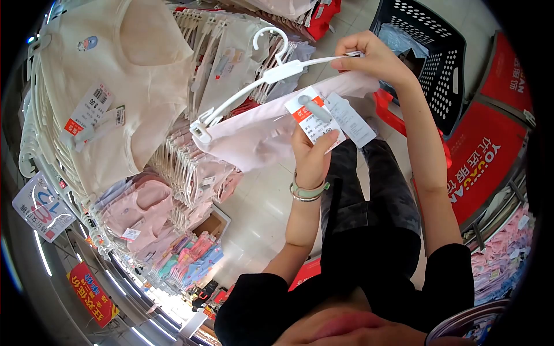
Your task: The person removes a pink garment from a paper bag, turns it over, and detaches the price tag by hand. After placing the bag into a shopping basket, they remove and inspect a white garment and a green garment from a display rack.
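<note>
Far left, cream cloth garments (pixel 135 86) hang racked; beside them, the pale-pink cloth garment (pixel 254 135) slants near-left to far-right along its white plastic hanger (pixel 281 71). Your left hand (pixel 311 158), nearer its middle, pinches the orange-and-white paper tag (pixel 307 118); your right hand (pixel 375 57) grips the hanger's far-right end.

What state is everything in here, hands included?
Left hand: pinching the price tag.
Right hand: gripping one end of the hanger.
Hanger: held, hook free.
Price tag: printed side showing.
Pink garment: attached to the hanger.
Cream garment: hanging, tagged.
Basket: open, clear plastic inside.
</note>
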`<move>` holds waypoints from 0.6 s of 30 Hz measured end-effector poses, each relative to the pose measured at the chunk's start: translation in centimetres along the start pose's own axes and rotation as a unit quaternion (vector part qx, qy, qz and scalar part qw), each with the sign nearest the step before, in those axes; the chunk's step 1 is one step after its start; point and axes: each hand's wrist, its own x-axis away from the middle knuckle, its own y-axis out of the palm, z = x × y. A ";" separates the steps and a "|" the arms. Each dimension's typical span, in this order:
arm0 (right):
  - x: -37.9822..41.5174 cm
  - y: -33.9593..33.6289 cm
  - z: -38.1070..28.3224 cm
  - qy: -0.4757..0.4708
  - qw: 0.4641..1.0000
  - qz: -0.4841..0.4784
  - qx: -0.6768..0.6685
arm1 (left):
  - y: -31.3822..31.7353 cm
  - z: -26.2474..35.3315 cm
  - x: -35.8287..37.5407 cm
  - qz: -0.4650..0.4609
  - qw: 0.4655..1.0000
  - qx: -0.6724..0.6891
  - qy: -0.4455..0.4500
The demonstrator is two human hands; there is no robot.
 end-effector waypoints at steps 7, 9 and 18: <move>0.0 -0.3 0.3 0.016 1.000 0.005 -0.010 | 1.0 1.9 0.5 0.013 0.998 -0.032 -0.058; 0.0 -0.2 0.2 0.013 1.000 0.001 -0.006 | 1.1 2.2 0.4 0.011 0.998 -0.037 -0.053; 0.1 -0.2 0.4 0.026 1.000 -0.001 0.013 | -0.5 0.7 -1.2 -0.007 0.808 0.506 -0.302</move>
